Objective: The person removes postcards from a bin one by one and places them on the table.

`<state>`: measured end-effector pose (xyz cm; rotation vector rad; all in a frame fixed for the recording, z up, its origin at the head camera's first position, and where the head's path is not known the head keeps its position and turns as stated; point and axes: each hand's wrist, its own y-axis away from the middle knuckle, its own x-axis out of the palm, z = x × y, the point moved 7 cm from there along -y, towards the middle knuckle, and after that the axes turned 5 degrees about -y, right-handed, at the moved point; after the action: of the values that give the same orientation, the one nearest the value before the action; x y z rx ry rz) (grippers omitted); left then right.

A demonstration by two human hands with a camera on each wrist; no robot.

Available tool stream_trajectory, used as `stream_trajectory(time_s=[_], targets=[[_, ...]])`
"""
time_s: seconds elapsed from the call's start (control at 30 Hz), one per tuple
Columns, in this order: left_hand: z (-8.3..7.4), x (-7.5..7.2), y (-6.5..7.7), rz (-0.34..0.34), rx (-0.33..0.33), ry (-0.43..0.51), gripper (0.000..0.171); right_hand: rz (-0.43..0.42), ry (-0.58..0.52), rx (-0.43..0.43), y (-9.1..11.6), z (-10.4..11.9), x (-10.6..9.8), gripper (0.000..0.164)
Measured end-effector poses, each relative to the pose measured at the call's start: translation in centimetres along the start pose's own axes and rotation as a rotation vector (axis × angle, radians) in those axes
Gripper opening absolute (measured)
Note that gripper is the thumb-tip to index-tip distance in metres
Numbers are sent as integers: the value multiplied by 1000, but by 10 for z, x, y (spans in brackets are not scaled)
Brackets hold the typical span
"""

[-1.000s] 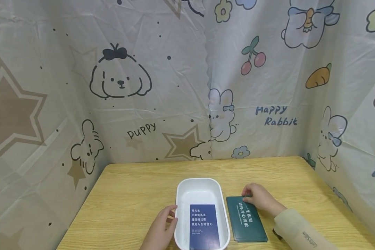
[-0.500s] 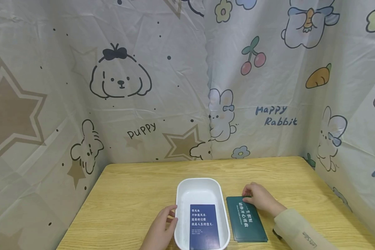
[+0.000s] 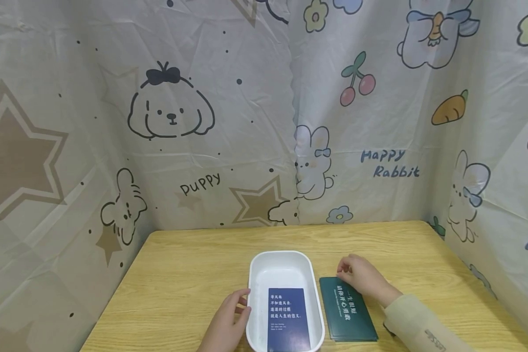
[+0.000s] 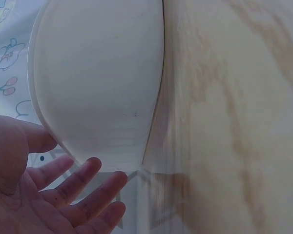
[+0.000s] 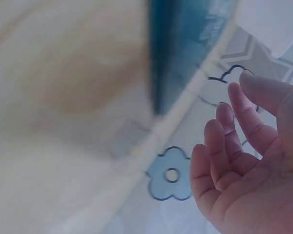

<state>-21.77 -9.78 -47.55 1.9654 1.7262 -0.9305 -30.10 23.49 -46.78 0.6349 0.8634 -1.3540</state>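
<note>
A white rectangular tray point(image 3: 255, 261) stands at the table's front, with a dark blue card point(image 3: 288, 322) bearing white writing lying in it. My left hand point(image 3: 229, 318) is at the tray's left side, thumb right at the rim and fingers spread loosely, as the left wrist view shows. To the right of the tray lies a stack of dark green cards point(image 3: 345, 318) with white writing. Just over its far edge hovers my right hand point(image 3: 363, 276), overlapping the top corner in the head view. In the right wrist view that hand's fingers point(image 5: 215, 146) bend loosely around nothing.
The wood-grain table point(image 3: 189, 264) reaches back to a pale curtain point(image 3: 246, 122) printed with cartoon animals, stars and fruit. The curtain encloses the table at the back and both sides. A light sleeve point(image 3: 422, 322) covers the right forearm.
My right hand has left the far edge of the green stack, shifting slightly up and to the left. The left hand, tray and cards stay where they were.
</note>
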Motion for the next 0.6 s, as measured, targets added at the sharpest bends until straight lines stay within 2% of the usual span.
stream_trajectory(time_s=[0.13, 0.33, 0.6], targets=[[0, 0, 0, 1, -3, 0, 37, -14, 15, -39, -3, 16, -4, 6], [-1, -1, 0, 13, -21, 2, 38, -38, 46, -162, -4, 50, -8, 6], [-1, 0, 0, 20, -47, 6, 39, 14, 35, -297, -2, 94, 6, 5]])
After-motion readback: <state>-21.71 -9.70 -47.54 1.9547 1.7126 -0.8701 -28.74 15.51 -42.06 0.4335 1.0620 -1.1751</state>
